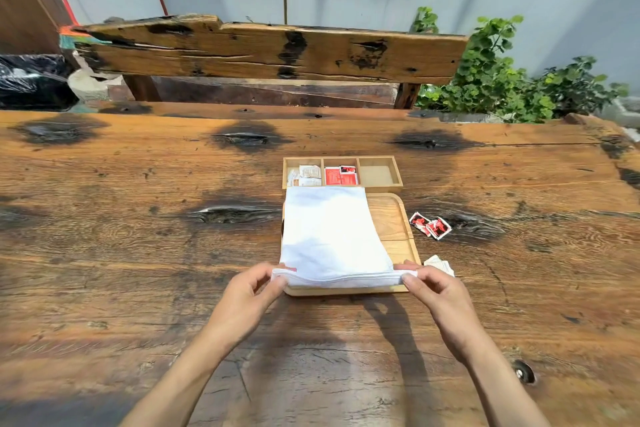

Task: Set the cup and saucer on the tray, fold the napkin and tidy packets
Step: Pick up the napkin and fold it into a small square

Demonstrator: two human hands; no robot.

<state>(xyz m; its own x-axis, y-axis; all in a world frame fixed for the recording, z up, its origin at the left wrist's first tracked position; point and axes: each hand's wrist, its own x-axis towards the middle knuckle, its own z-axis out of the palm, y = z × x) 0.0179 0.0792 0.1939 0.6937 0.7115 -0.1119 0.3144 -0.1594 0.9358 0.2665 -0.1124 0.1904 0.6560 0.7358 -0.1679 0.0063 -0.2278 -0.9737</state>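
Observation:
A white napkin lies spread over the left part of a light wooden tray. My left hand pinches its near left corner and my right hand pinches its near right corner, both at the tray's front edge. Behind the tray stands a wooden organiser box with three compartments: pale packets in the left one, red packets in the middle, the right one bare. Two red-and-black packets lie loose on the table right of the tray. A pale packet lies by my right hand. No cup or saucer is in view.
The wide rustic wooden table has dark knots and a metal fitting at the near right. A wooden bench back stands beyond the far edge, with green plants at the right and a black bag at the left.

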